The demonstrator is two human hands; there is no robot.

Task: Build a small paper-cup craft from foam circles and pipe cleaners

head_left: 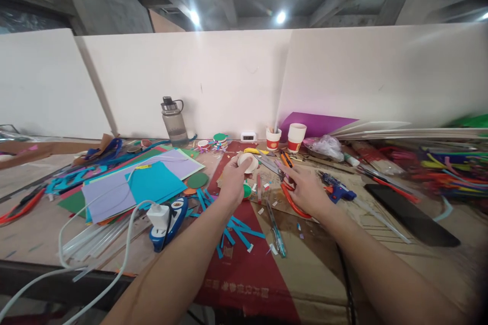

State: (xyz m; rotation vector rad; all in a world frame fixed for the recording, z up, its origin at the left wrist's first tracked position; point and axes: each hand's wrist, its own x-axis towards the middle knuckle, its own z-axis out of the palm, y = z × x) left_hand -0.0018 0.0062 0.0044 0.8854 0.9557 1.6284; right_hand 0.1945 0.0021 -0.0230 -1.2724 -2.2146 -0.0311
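My left hand [233, 179] holds a small round white object [248, 162], like a roll of tape or a cup, lifted a little above the table. My right hand [305, 189] rests on orange-handled scissors [293, 204], with its fingers by the handles. Whether it grips them is unclear. Blue paper strips [236, 231] lie scattered below the left hand. A teal pen [277, 231] lies between my forearms.
Coloured paper sheets [152, 183] lie at left, with a white charger and cable [158, 216] and glue sticks beside them. A grey water bottle [173, 121], two paper cups [296, 137] and a blue glue gun [337, 188] stand further back. A black flat object [412, 216] lies at right.
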